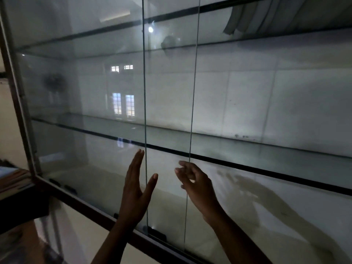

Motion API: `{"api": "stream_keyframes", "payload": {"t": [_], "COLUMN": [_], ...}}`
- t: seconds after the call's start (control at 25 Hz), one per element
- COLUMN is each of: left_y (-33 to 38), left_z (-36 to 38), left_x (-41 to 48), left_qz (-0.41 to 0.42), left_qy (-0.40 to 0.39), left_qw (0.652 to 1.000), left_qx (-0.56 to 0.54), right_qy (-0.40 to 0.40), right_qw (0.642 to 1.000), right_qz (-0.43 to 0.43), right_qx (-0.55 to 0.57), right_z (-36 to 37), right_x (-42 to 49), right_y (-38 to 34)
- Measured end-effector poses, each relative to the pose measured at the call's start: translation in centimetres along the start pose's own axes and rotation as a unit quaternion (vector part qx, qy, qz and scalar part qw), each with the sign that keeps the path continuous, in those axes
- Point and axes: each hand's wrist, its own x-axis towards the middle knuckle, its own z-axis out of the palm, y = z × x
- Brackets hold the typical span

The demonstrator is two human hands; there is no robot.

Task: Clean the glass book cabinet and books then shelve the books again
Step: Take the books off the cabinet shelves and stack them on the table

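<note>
Cabinet, glass, shelves bare: hands at the pane edges

Cabinet [85, 203], brown-framed and glass-fronted, lies ahead of both sets of fingers and extends above and to either side of them. No books stand on the shelves in view.

Sliding panes, two, overlapping. One pane edge [144, 111] rises straight up from the left fingers. The second pane edge [192, 111] rises from just beside the right fingers.

Glass shelf [247, 161], dark-edged, runs just above both sets of fingertips.

Books [11, 178], a stack only partly in frame, lie well apart from the left fingers, out beyond the cabinet's left post.

Left hand [135, 191], raised, straddles the nearer pane edge. Its fingers [138, 159] are straight and together on the left of the edge and its thumb is spread to the right, gripping nothing.

Right hand [198, 185], raised beside the second edge, has its fingers [181, 168] loosely curled. It cannot be told whether they hook the glass or only hover.

Handling note, as judgement: the step appears to be sliding a pane to reach or close the interior. Flat palm pressure near the edge, low on the pane and close to the bottom track, should move it evenly. Push slowly so the panes do not knock together, and keep fingertips out of the overlap. Bare skin will smear the glass, so wipe it afterwards.
</note>
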Motion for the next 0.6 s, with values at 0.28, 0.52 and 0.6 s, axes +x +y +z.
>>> {"api": "stream_keyframes", "payload": {"t": [0.28,0.52,0.6], "left_y": [13.4,21.1,23.6], "left_z": [-0.2,2.0,2.2], "left_x": [4.5,15.1,18.9], "left_qz": [0.176,0.291,0.309], "left_qy": [-0.060,0.030,0.061], "left_qw": [0.977,0.943,0.932], "left_qx": [-0.106,-0.161,-0.181], "right_qy": [0.126,0.209,0.231], "right_qw": [0.974,0.931,0.912], "right_qz": [-0.175,-0.275,-0.306], "right_qx": [-0.068,-0.119,-0.147], "right_z": [-10.4,-17.0,-18.8], "right_x": [-4.0,0.9,3.0], "right_y": [-8.7,-17.6,-20.4]}}
